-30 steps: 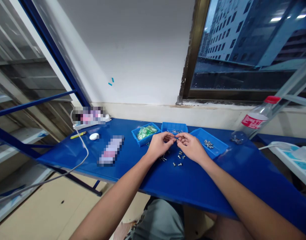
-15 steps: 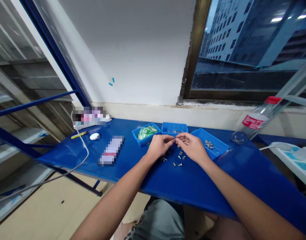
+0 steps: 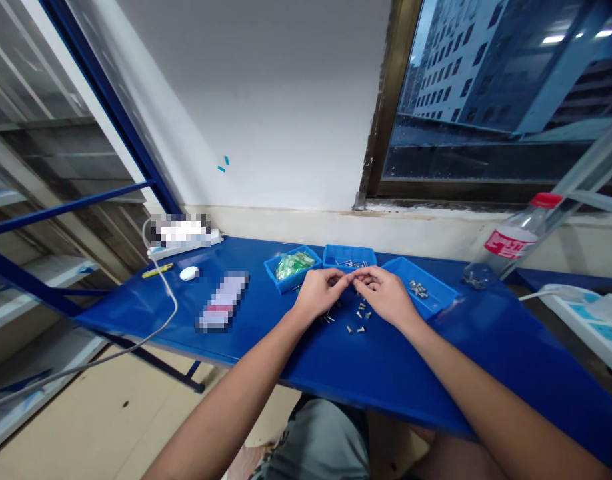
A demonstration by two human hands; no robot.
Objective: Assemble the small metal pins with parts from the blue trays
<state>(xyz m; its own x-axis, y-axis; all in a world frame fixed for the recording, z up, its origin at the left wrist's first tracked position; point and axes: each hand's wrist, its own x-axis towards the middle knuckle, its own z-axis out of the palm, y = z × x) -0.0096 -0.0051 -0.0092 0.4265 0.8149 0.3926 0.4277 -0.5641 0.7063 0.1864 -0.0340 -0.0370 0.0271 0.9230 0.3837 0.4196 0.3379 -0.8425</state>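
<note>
My left hand [image 3: 320, 291] and my right hand [image 3: 386, 295] meet fingertip to fingertip above the blue table [image 3: 396, 360], both pinched on a small metal part too tiny to name. Several small silver fasteners [image 3: 359, 319] lie loose on the table just below the hands. Behind them stand three blue trays: the left tray [image 3: 290, 268] holds green parts, the middle tray [image 3: 349, 256] holds thin metal pieces, and the right tray [image 3: 420, 289] holds silver pieces.
A plastic bottle with a red cap [image 3: 511, 244] leans at the right under the window. A white power strip [image 3: 183, 241] with a cable, a yellow pen [image 3: 156, 270] and a white round object [image 3: 189, 273] lie at the left. A white device [image 3: 586, 317] sits at far right.
Both hands have drawn a little closer together and dropped slightly; the fingertips now touch over the loose fasteners.
</note>
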